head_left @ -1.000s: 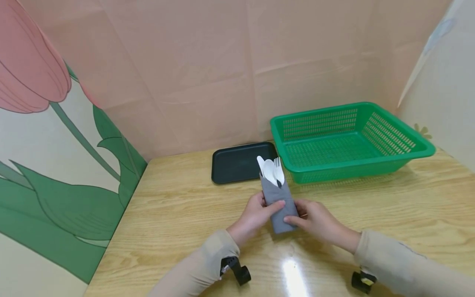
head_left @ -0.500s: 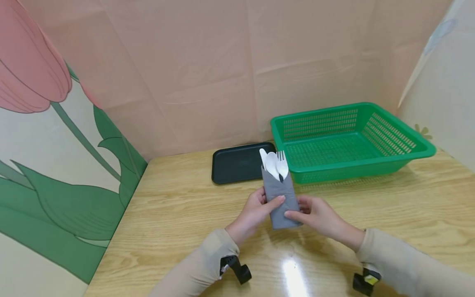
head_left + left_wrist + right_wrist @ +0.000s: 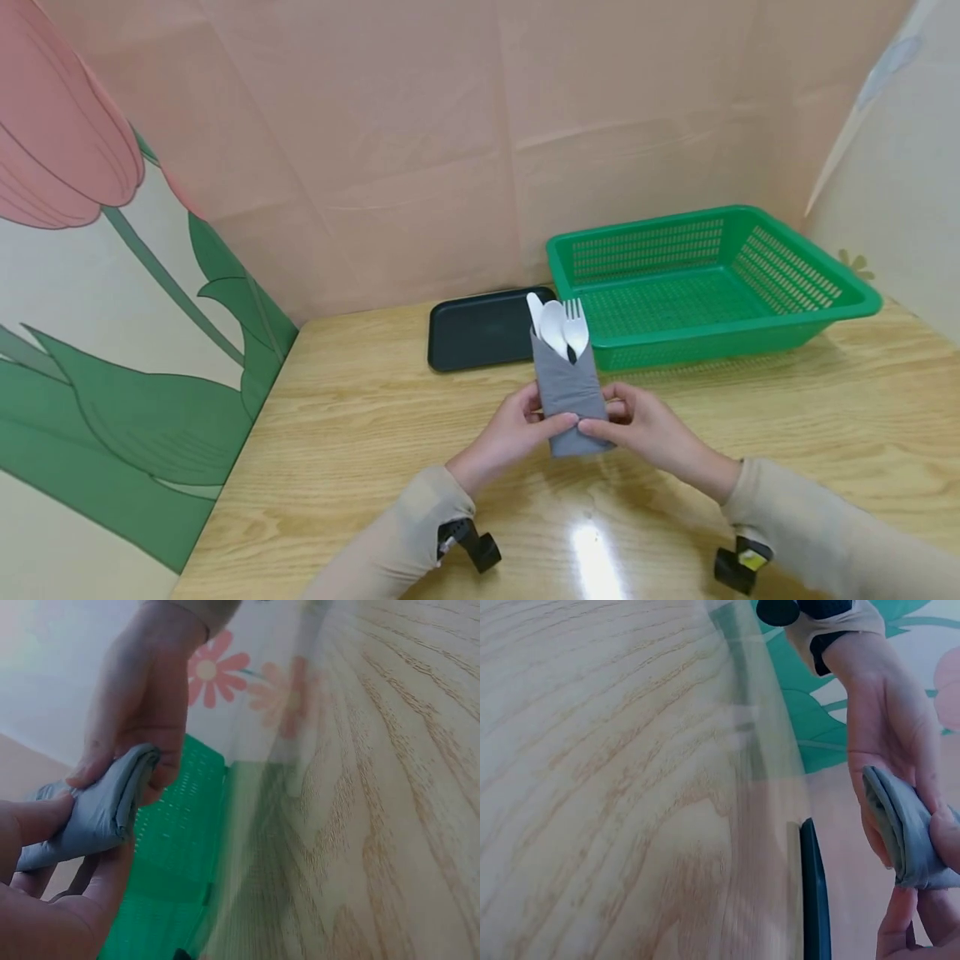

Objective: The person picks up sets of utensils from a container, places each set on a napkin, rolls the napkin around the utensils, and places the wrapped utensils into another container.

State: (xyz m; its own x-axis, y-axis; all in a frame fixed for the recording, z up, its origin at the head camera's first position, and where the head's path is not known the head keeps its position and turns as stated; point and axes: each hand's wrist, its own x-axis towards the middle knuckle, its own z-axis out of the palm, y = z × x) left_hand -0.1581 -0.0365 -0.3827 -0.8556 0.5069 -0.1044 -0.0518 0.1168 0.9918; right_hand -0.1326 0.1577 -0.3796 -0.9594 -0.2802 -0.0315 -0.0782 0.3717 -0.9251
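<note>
A folded grey napkin pouch is held above the table, its cutlery end pointing away from me. From its top stick out a white knife, a white spoon and a white fork. My left hand grips the pouch's left edge, thumb across the front. On the right edge my right hand pinches it, and the two thumb tips nearly meet near the bottom. Both wrist views show the folded lower end of the napkin between the fingers of both hands; the cutlery is hidden there.
A black tray lies at the back of the wooden table, partly behind the cutlery. To its right stands a green plastic basket with slotted sides. A pink-covered wall closes off the back.
Both hands have raised the napkin pouch slightly and moved it away from me, turning it more upright in view. The right hand has shifted up a little along its edge.
</note>
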